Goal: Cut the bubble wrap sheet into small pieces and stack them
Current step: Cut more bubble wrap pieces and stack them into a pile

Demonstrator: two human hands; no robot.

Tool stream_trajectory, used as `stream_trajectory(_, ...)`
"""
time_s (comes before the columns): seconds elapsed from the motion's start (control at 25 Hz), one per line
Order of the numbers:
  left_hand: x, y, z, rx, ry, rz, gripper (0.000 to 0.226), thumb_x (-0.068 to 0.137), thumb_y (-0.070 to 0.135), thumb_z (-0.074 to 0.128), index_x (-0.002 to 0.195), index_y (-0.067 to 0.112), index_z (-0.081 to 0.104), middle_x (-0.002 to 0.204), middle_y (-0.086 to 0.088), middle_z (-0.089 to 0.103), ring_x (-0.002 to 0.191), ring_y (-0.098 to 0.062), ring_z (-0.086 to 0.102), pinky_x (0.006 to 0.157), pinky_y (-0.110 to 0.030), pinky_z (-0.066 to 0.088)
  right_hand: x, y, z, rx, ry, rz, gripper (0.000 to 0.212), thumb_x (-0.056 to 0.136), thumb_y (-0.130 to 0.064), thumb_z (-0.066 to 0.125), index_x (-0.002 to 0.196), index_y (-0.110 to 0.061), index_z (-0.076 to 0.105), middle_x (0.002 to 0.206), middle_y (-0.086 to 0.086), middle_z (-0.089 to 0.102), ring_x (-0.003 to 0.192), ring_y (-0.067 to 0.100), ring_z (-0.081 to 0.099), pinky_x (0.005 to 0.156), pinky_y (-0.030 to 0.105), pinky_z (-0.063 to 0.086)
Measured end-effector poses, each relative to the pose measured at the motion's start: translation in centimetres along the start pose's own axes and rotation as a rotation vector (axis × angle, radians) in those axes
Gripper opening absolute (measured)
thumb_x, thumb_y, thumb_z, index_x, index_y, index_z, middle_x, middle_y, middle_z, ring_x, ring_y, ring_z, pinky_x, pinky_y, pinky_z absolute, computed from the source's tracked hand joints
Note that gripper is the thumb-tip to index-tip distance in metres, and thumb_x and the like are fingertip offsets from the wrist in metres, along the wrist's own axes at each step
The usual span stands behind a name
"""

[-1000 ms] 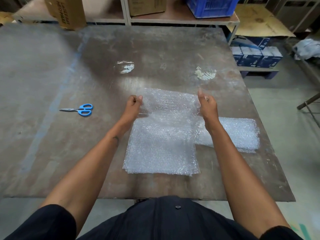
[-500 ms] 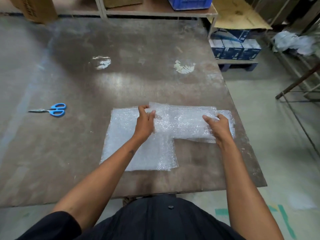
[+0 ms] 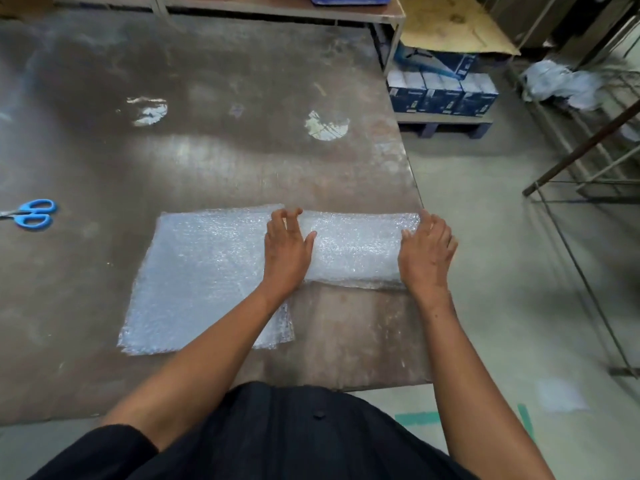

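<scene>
A stack of small bubble wrap pieces (image 3: 356, 249) lies near the right edge of the brown table (image 3: 214, 150). My left hand (image 3: 287, 249) presses flat on the stack's left end, fingers spread. My right hand (image 3: 427, 252) rests flat on its right end. To the left lies a larger stack of bubble wrap sheets (image 3: 201, 275), partly under my left forearm. Blue-handled scissors (image 3: 33, 213) lie at the far left of the table, away from both hands.
The table's right edge runs just beyond my right hand, with bare floor below. Blue and white boxes (image 3: 441, 93) sit on a pallet at the back right under cardboard (image 3: 450, 26). Metal racks (image 3: 588, 161) stand on the right.
Both hands carried a bubble wrap piece from above the large stack down to the right and laid it on the small stack. Now the fingers lie flat on it instead of pinching it.
</scene>
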State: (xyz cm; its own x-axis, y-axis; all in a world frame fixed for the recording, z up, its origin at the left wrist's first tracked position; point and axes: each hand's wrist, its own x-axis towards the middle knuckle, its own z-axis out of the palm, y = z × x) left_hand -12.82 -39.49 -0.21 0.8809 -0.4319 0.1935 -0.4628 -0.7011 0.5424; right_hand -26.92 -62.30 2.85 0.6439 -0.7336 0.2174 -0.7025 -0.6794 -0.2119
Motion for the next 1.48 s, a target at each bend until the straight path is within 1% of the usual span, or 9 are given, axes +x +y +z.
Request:
stream_trajectory(0.2,-1.3,1.5,2.5,0.186,-0.056,0.225,0.056,0.112,0.044,0.041,0.165,0.03,0.03,0.174,0.002,0.023,0.159,-0.019,0.022,0.123,-0.043,0.022,-2.4,-4.6,3.3,0.083,-0.22,-0.343,0.053,0.111,-0.044,0.04,0.162,-0.027,0.041,0.174,0.006,0.028,0.162,0.027,0.022,0.127,0.048,0.017)
stream_trajectory(0.36,-0.4,0.6,3.7,0.167,-0.349,0.206,0.07,0.11,0.063,0.024,0.169,0.03,0.01,0.177,0.002,-0.001,0.163,-0.018,-0.001,0.132,-0.041,0.007,-3.1,-2.5,5.0,0.032,-0.288,-0.239,0.067,0.107,-0.069,0.023,0.167,-0.041,0.022,0.179,-0.007,0.008,0.165,0.022,0.001,0.13,0.058,0.009)
stream_trajectory(0.56,-0.1,-0.4,1.6,0.174,-0.375,0.195,0.084,0.107,0.07,0.028,0.17,0.022,0.001,0.177,-0.004,-0.006,0.163,-0.021,-0.003,0.129,-0.037,0.006,-3.2,-2.7,4.5,0.02,-0.301,-0.122,0.081,0.101,-0.079,0.025,0.169,-0.035,0.019,0.179,0.005,0.004,0.165,0.035,-0.002,0.128,0.063,0.005)
stream_trajectory(0.68,-1.2,-1.4,-1.6,0.079,-0.174,0.22,0.068,0.109,0.052,0.046,0.165,0.019,0.028,0.171,-0.007,0.028,0.155,-0.027,0.03,0.124,-0.043,0.029,-4.0,-5.3,3.1,0.065,-0.158,-0.154,0.073,0.107,-0.065,0.034,0.165,-0.021,0.032,0.173,0.012,0.025,0.162,0.034,0.018,0.127,0.054,0.013)
stream_trajectory(0.8,-3.4,-5.2,-5.4,0.04,-0.058,0.248,0.045,0.104,0.043,0.062,0.14,0.017,0.057,0.132,-0.005,0.054,0.116,-0.027,0.055,0.098,-0.048,0.051,-6.1,-9.2,2.3,0.245,-0.046,-0.416,0.037,0.106,-0.033,0.057,0.14,-0.019,0.061,0.132,0.003,0.065,0.124,0.026,0.061,0.103,0.045,0.036)
stream_trajectory(0.92,-6.4,-8.8,-8.4,0.024,-0.239,0.278,0.051,0.093,0.066,0.067,0.123,0.026,0.061,0.111,0.006,0.056,0.1,-0.017,0.055,0.089,-0.044,0.051,-9.5,-13.0,2.5,0.478,-0.333,-0.412,0.022,0.102,-0.02,0.06,0.12,-0.022,0.072,0.11,-0.003,0.072,0.101,0.021,0.067,0.091,0.043,0.05)
stream_trajectory(1.08,-9.6,-11.1,-11.2,0.116,-0.438,0.398,0.083,0.067,0.097,0.063,0.123,0.036,0.062,0.126,0.006,0.055,0.118,-0.016,0.052,0.099,-0.042,0.044,-13.7,-16.1,2.7,0.511,-0.575,-0.19,0.023,0.097,-0.031,0.067,0.118,-0.022,0.068,0.102,-0.007,0.074,0.096,0.015,0.071,0.084,0.037,0.056)
stream_trajectory(1.28,-10.9,-12.9,-11.7,0.071,-0.476,0.516,0.051,0.085,0.078,0.066,0.115,0.037,0.064,0.125,0.004,0.058,0.149,-0.023,0.042,0.109,-0.047,0.041,-15.6,-17.7,2.1,0.481,-0.557,-0.056,0.026,0.091,-0.047,0.076,0.11,-0.032,0.068,0.09,-0.014,0.074,0.086,0.007,0.07,0.077,0.033,0.056)
stream_trajectory(1.48,-10.1,-13.8,-12.5,-0.193,-0.48,0.458,0.024,0.095,0.056,0.072,0.104,0.034,0.076,0.116,0.005,0.073,0.147,-0.015,0.047,0.104,-0.036,0.048,-17.6,-19.9,1.0,0.568,-0.539,0.02,0.038,0.086,-0.063,0.077,0.111,-0.035,0.073,0.093,-0.015,0.074,0.086,-0.001,0.069,0.076,0.028,0.055)
